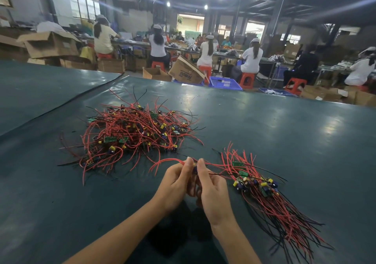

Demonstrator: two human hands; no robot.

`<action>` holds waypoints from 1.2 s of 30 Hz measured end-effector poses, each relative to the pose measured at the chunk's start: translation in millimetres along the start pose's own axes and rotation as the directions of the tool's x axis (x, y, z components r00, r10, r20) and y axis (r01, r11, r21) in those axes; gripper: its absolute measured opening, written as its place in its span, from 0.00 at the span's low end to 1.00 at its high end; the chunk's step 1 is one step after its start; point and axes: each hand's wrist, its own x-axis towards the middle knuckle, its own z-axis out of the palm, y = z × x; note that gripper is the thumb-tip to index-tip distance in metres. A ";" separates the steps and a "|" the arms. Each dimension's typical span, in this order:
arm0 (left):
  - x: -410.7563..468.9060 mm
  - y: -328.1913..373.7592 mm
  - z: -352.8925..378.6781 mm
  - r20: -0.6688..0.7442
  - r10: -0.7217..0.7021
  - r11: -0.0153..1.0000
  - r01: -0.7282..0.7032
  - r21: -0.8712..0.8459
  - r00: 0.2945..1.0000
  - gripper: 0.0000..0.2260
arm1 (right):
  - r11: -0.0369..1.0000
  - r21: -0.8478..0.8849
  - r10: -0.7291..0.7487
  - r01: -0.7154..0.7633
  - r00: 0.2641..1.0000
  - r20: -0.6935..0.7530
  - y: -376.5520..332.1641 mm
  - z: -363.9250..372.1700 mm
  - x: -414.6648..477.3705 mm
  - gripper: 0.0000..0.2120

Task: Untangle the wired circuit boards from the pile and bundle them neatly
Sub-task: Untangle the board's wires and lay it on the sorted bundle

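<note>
- Hands meet at centre frame: my left hand [176, 180] and right hand [211, 188] each have their grip pinched on one wired board [195, 169].
- Tangled pile [132, 133] sits upper left on the worktop [284, 141]; sorted bundle [262, 188] lies right.
- Risk, I judge: its red lead trails toward the bundle, so pulling could snag and scatter it.

Dim hall, ceiling-lamp glare, warped edges
</note>
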 end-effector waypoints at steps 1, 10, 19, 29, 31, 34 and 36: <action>-0.1 -0.8 -0.2 0.008 -0.007 1.000 0.007 0.007 1.000 0.24 | 0.999 -0.032 -0.019 0.019 1.000 -0.013 1.1 -1.2 -0.1 0.27; 4.7 -3.3 -7.0 -0.146 -0.062 0.998 0.058 -0.035 0.987 0.23 | 0.998 -0.046 -0.049 0.035 0.938 -0.343 3.0 -15.8 8.9 0.18; 10.2 -9.1 -37.5 -0.218 0.151 0.757 0.029 0.652 0.964 0.14 | 0.754 0.654 0.461 -0.051 0.751 -0.473 -7.8 -43.3 18.8 0.07; 18.3 -18.6 -66.6 -0.322 0.247 0.426 0.196 0.883 0.914 0.16 | 0.615 0.778 0.596 -0.129 0.723 -0.351 -7.1 -46.6 13.0 0.04; 20.0 -17.0 -69.8 -0.364 0.258 0.428 0.232 0.874 0.895 0.19 | 0.589 0.795 0.609 -0.144 0.726 -0.320 -6.2 -47.0 14.3 0.06; 20.4 -20.4 -78.6 -0.397 0.119 0.401 0.321 0.858 0.910 0.20 | 0.573 0.798 0.623 -0.188 0.732 -0.276 -4.1 -46.3 14.9 0.11; 20.4 -24.5 -84.8 -0.405 -0.068 0.353 0.402 0.845 0.912 0.23 | 0.561 0.798 0.636 -0.220 0.732 -0.245 -2.7 -46.5 14.6 0.13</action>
